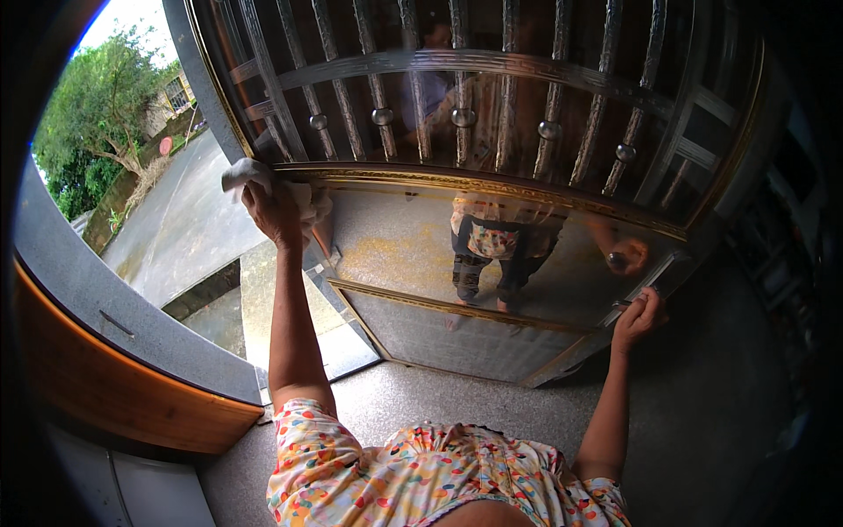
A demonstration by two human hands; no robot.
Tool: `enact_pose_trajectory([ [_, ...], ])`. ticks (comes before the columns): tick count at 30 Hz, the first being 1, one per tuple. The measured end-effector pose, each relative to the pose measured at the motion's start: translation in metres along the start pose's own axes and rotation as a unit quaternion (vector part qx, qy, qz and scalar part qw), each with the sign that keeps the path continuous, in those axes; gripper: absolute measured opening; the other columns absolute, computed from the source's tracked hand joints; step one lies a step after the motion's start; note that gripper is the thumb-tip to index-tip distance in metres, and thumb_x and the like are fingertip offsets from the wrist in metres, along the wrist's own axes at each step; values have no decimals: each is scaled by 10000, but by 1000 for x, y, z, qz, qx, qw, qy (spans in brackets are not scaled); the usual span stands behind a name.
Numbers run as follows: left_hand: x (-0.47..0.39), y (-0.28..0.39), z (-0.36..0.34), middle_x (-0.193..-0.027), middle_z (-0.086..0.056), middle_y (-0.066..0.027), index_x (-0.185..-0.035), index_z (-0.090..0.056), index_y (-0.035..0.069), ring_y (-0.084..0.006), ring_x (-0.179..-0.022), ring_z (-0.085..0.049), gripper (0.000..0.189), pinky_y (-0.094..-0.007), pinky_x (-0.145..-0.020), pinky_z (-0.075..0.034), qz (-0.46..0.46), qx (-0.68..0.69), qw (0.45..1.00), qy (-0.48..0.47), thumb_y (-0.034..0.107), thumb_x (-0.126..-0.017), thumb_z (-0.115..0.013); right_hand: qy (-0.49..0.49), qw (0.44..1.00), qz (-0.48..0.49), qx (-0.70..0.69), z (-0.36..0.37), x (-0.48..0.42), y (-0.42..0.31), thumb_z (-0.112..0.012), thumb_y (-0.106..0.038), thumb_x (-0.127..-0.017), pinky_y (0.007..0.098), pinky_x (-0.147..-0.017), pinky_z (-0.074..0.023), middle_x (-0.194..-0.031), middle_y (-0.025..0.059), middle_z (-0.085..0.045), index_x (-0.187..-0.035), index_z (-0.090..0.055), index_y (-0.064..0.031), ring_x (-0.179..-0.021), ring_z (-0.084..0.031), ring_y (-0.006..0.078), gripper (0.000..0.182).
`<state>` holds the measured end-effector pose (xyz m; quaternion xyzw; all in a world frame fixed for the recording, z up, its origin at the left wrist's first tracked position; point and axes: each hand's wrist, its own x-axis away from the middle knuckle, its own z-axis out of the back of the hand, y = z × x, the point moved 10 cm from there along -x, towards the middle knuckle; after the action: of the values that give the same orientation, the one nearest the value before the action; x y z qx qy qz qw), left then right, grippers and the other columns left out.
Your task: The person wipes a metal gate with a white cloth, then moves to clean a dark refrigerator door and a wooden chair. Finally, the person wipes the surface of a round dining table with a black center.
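Note:
In front of me stands a shiny metal door leaf (395, 230) with a gold-trimmed frame and a barred upper panel. My left hand (273, 211) grips a pale cloth (247, 172) at the door's left edge, level with the gold moulding (461, 184). On the opposite side my right hand (640, 317) is closed around the door handle (649, 286). The glossy middle panel mirrors my patterned shirt, dark trousers and right hand. Cloth folds hang behind the left wrist, partly hidden by it.
Silver bars with round knobs (463, 118) cross the upper panel. At left, the doorway opens onto a concrete yard (191, 211) with a tree (99, 105). A grey door jamb (132, 323) with wood trim (132, 382) curves beside me. Speckled floor (421, 395) lies below.

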<state>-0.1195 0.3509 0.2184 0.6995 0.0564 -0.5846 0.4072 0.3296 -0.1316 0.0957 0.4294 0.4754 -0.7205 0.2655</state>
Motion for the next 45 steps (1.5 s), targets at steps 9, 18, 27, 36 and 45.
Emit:
enact_pose_trajectory([
  [9,86,112,-14,-1136,-403,-181,-1138,-430,-36,-297,-1062,-413,329,-401,-901,-338,22,196,980,1,119,-854,-487,3,1000,16,9,8,-5,-10,-454,-74,-820,375,-672,-391,-758,100,-545,-865,-554,-58,-700,-512,284,111],
  [18,236,310,-30,-1203,-395,-134,-1028,-584,136,-303,-993,-440,358,-443,-754,-407,-301,278,870,-276,141,-670,-597,4,999,22,27,9,-5,-16,-450,-72,-821,386,-693,-400,-797,111,-565,-875,-554,-54,-735,-519,302,118],
  [27,229,243,-34,-1205,-430,-114,-961,-635,138,-252,-1023,-467,333,-386,-836,-411,-325,221,870,-300,145,-630,-663,0,999,49,21,5,-5,-7,-445,-73,-822,377,-721,-383,-803,105,-567,-891,-556,-58,-761,-526,290,132],
  [36,136,-6,-16,-1132,-456,-202,-1106,-531,-31,-336,-1033,-463,343,-362,-879,-383,106,181,977,-42,67,-777,-520,5,995,85,51,8,-6,-25,-388,-59,-849,270,-575,-426,-756,76,-522,-893,-545,-20,-643,-498,163,167],
  [45,259,-100,-44,-843,-611,-134,-893,-568,-68,-237,-751,-564,243,-334,-719,-447,373,143,909,-114,49,-738,-423,-18,998,22,55,4,-5,-11,-410,-117,-854,358,-812,-369,-854,75,-591,-923,-550,-81,-790,-558,230,160],
])
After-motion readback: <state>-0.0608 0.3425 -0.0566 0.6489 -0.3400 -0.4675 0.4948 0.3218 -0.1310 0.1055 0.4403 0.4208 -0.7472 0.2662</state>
